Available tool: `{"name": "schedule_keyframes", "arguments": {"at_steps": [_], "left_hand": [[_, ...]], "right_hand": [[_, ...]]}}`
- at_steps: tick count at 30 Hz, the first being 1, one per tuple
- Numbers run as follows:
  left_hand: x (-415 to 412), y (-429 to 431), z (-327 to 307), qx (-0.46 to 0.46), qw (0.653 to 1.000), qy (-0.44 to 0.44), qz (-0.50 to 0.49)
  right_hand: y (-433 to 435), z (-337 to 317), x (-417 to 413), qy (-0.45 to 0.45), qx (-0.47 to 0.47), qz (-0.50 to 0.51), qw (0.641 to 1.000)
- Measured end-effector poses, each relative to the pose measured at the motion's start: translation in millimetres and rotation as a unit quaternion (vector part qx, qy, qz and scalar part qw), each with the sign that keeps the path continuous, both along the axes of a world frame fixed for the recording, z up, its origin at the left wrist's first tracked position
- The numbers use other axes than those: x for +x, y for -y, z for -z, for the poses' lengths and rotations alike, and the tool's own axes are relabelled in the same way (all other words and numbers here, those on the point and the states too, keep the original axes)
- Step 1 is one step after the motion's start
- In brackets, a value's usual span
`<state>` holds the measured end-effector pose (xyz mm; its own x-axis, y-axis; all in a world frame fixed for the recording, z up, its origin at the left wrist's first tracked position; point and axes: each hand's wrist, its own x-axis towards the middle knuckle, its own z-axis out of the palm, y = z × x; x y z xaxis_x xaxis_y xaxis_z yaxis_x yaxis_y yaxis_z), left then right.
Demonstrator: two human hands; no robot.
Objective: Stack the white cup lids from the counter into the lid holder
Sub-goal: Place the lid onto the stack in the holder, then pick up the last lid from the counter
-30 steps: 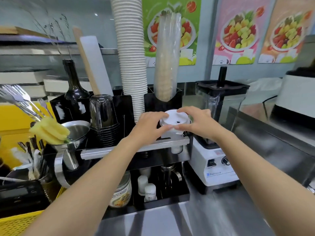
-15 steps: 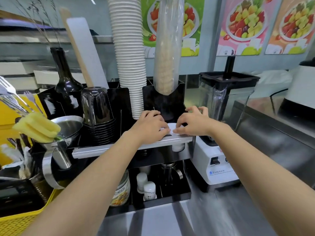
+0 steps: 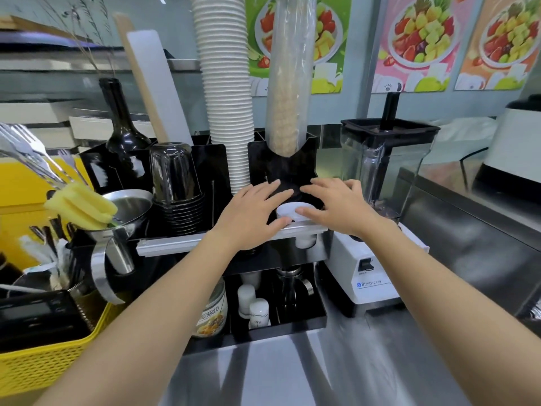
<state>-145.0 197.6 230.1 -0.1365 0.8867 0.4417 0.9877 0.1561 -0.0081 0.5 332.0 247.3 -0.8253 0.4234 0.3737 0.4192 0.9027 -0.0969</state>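
Left edge: yellow basket (image 3: 44,367) with forks and a sponge, steel jug (image 3: 123,227), then a dark bottle (image 3: 123,133) and a stack of inverted black cups (image 3: 177,186). None of it is involved.

Centre: black organiser (image 3: 292,168) with a tall column of white paper cups (image 3: 225,92) and a sleeved cone stack behind it. Left hand (image 3: 251,215) sits just left of the lid slot, fingers loosely spread, not pinching; thumb tip at the near rim of the white lid stack (image 3: 291,212). The stack sits down in the lid holder (image 3: 304,230), top lid roughly level with the metal rail; a bit more white shows through the cut-out below.

Right hand (image 3: 336,209) mirrors it just right of the slot, fingers spread and flat, thumb resting on the top lid. Neither hand is gripping anything.

Further right: blender (image 3: 380,200), steel counter (image 3: 322,370). No loose lids visible on the counter in this view.

Read: seating/release step, lids look dropped in. Next move likely needs a light press to level the stack, then both hands clear and check the counter for remaining lids.
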Motion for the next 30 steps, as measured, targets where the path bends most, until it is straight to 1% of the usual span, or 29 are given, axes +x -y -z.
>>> {"name": "schedule_keyframes", "arguments": {"at_steps": [2, 4, 6, 10, 13, 16, 18, 21, 23, 25, 27, 28, 30], "left_hand": [[1, 17, 2, 0.03, 0.999, 0.02, -0.002], [4, 42, 6, 0.053, 0.998, 0.03, -0.007], [9, 76, 14, 0.079, 0.996, 0.043, -0.026], [19, 147, 46, 0.1, 0.989, 0.086, -0.066], [29, 189, 73, 0.089, 0.983, 0.122, -0.102], [39, 221, 102, 0.068, 0.978, 0.145, -0.137], [43, 239, 124, 0.051, 0.972, 0.171, -0.155], [48, 264, 160, 0.022, 0.955, 0.242, -0.17], [55, 278, 183, -0.011, 0.942, 0.286, -0.173], [62, 290, 207, -0.062, 0.927, 0.324, -0.181], [70, 300, 227, -0.112, 0.914, 0.338, -0.196], [74, 304, 236, -0.118, 0.91, 0.344, -0.198], [81, 309, 243, -0.104, 0.897, 0.383, -0.195]], "right_hand": [[9, 3, 4, -0.087, 0.006, -0.013, 0.996], [24, 9, 7, -0.151, 0.0, -0.038, 0.988], [48, 19, 9, -0.176, -0.016, -0.075, 0.981], [102, 54, 9, -0.177, -0.065, -0.134, 0.973], [140, 83, 6, -0.145, -0.087, -0.174, 0.97], [177, 118, 3, -0.085, -0.128, -0.2, 0.968], [201, 143, 1, -0.028, -0.158, -0.214, 0.963], [231, 181, 2, 0.066, -0.198, -0.238, 0.949], [246, 204, 5, 0.119, -0.206, -0.242, 0.941], [258, 223, 9, 0.162, -0.205, -0.236, 0.936], [268, 238, 15, 0.197, -0.221, -0.221, 0.929], [272, 242, 18, 0.206, -0.237, -0.214, 0.925], [278, 248, 22, 0.2, -0.265, -0.204, 0.921]]}}
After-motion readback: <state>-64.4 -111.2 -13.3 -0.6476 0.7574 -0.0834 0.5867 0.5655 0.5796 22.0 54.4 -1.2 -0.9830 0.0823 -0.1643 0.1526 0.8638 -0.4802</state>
